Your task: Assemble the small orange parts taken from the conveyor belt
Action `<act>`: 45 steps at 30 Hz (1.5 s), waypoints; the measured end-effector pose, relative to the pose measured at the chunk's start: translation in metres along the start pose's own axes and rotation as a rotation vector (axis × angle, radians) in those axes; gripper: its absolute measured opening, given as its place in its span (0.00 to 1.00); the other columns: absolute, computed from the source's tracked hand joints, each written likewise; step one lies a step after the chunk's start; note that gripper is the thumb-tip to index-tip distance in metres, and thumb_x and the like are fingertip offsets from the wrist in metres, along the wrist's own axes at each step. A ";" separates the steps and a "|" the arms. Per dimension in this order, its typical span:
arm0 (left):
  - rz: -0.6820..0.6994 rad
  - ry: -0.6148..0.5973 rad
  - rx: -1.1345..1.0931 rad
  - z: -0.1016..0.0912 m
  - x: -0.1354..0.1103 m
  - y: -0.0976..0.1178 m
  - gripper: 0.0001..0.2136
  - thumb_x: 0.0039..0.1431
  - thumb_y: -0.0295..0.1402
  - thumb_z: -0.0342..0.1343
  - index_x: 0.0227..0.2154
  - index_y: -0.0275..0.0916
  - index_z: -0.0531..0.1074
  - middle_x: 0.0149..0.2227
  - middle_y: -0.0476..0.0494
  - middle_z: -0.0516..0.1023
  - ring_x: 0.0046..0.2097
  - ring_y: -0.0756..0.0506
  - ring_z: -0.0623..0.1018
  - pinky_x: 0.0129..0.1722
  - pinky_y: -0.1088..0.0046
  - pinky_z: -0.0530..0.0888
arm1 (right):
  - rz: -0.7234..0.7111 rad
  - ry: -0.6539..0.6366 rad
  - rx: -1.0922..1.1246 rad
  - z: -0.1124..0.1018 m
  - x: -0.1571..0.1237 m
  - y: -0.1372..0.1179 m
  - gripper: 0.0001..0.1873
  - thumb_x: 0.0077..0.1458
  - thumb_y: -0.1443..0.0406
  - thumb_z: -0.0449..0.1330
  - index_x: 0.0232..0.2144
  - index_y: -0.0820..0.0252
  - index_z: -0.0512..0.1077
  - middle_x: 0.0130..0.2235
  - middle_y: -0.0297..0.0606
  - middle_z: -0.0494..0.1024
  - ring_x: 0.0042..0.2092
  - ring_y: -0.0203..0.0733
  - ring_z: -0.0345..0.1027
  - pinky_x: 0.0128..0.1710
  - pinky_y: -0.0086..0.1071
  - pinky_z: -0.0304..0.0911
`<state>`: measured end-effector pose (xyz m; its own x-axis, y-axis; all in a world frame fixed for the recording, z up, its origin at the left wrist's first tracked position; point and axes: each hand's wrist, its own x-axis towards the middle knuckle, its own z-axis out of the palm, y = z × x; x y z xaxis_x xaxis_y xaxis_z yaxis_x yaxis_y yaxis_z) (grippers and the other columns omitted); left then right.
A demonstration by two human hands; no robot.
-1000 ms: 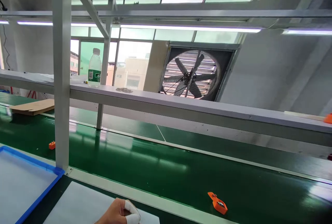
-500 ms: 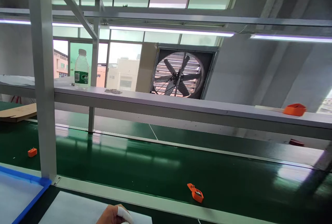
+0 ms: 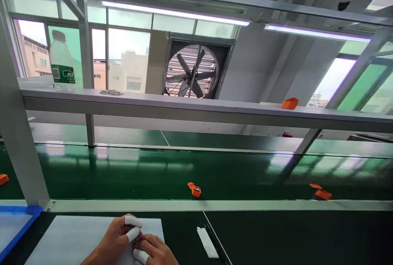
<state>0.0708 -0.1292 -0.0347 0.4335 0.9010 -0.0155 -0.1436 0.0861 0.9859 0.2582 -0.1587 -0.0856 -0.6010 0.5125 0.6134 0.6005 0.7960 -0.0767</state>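
My left hand (image 3: 118, 234) is over a white sheet (image 3: 76, 232) on the dark bench, with white finger cots on two of its fingertips. Its fingers are pinched together. Close against it, my right hand (image 3: 155, 249) has its fingers closed too, and a white cot covers one finger. The fingertips of both hands meet. A tiny dark reddish bit shows between them, too small and too covered to name.
A blue-edged tray (image 3: 37, 212) stands at the left. A white strip (image 3: 207, 242) lies right of the hands. On the green conveyor belt (image 3: 123, 179) sit an open orange case (image 3: 194, 190) and another orange case (image 3: 323, 193). A shelf (image 3: 172, 103) carries a bottle (image 3: 62, 62).
My view has tilted down and turned right. Both hands now show together over the sheet; before, only part of one was visible. The orange cases appear further left.
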 end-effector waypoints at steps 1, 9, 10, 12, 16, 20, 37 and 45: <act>0.009 0.002 0.030 0.000 -0.002 0.002 0.15 0.51 0.43 0.69 0.33 0.35 0.79 0.31 0.42 0.82 0.36 0.44 0.79 0.39 0.69 0.73 | -0.011 -0.045 0.001 -0.005 0.002 -0.003 0.07 0.60 0.66 0.64 0.43 0.55 0.75 0.45 0.35 0.83 0.48 0.43 0.76 0.45 0.32 0.72; -0.060 0.000 0.139 -0.004 -0.008 0.014 0.13 0.56 0.40 0.63 0.39 0.36 0.79 0.35 0.42 0.83 0.40 0.42 0.79 0.44 0.69 0.73 | 0.161 -0.226 0.108 -0.048 0.019 -0.033 0.11 0.57 0.68 0.59 0.44 0.58 0.74 0.51 0.40 0.79 0.53 0.44 0.70 0.55 0.37 0.65; -0.057 -0.006 0.157 -0.004 -0.008 0.014 0.13 0.57 0.40 0.63 0.40 0.36 0.79 0.36 0.42 0.83 0.41 0.42 0.79 0.44 0.69 0.73 | 0.159 -0.220 0.104 -0.048 0.019 -0.034 0.10 0.58 0.68 0.59 0.42 0.58 0.74 0.50 0.39 0.79 0.53 0.44 0.70 0.55 0.37 0.64; -0.041 -0.018 0.197 -0.003 -0.010 0.016 0.13 0.57 0.40 0.62 0.41 0.37 0.79 0.37 0.43 0.83 0.42 0.42 0.79 0.45 0.69 0.72 | 0.156 -0.206 0.102 -0.047 0.019 -0.033 0.08 0.60 0.66 0.58 0.41 0.58 0.75 0.49 0.39 0.80 0.52 0.43 0.70 0.56 0.36 0.64; -0.045 -0.027 0.265 0.001 -0.010 0.024 0.15 0.56 0.43 0.62 0.41 0.37 0.80 0.37 0.43 0.83 0.44 0.40 0.79 0.47 0.68 0.72 | 0.165 -0.190 0.102 -0.045 0.018 -0.030 0.09 0.61 0.66 0.58 0.43 0.57 0.75 0.49 0.39 0.80 0.52 0.43 0.70 0.55 0.36 0.64; -0.107 -0.093 0.400 0.005 0.001 0.032 0.16 0.55 0.43 0.61 0.38 0.35 0.80 0.34 0.42 0.83 0.40 0.40 0.80 0.42 0.68 0.73 | 0.176 -0.185 0.116 -0.045 0.018 -0.030 0.09 0.61 0.65 0.58 0.43 0.57 0.76 0.48 0.39 0.80 0.52 0.44 0.70 0.55 0.36 0.64; 0.113 0.112 0.888 0.101 0.172 -0.001 0.21 0.41 0.45 0.69 0.34 0.33 0.78 0.38 0.37 0.77 0.44 0.34 0.75 0.46 0.62 0.69 | -0.015 -0.252 0.042 -0.021 0.010 -0.012 0.19 0.59 0.56 0.62 0.46 0.63 0.76 0.53 0.38 0.80 0.56 0.45 0.69 0.55 0.35 0.65; -0.001 0.140 0.577 0.101 0.165 0.017 0.18 0.47 0.45 0.66 0.31 0.34 0.75 0.37 0.37 0.80 0.45 0.34 0.79 0.44 0.61 0.73 | 0.007 -0.248 -0.036 -0.034 0.011 -0.015 0.18 0.61 0.53 0.59 0.44 0.60 0.76 0.57 0.38 0.77 0.59 0.47 0.66 0.59 0.36 0.63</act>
<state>0.2297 -0.0216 -0.0037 0.3067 0.9518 0.0007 0.3800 -0.1231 0.9168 0.2602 -0.1757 -0.0512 -0.7050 0.5852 0.4007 0.6210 0.7822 -0.0497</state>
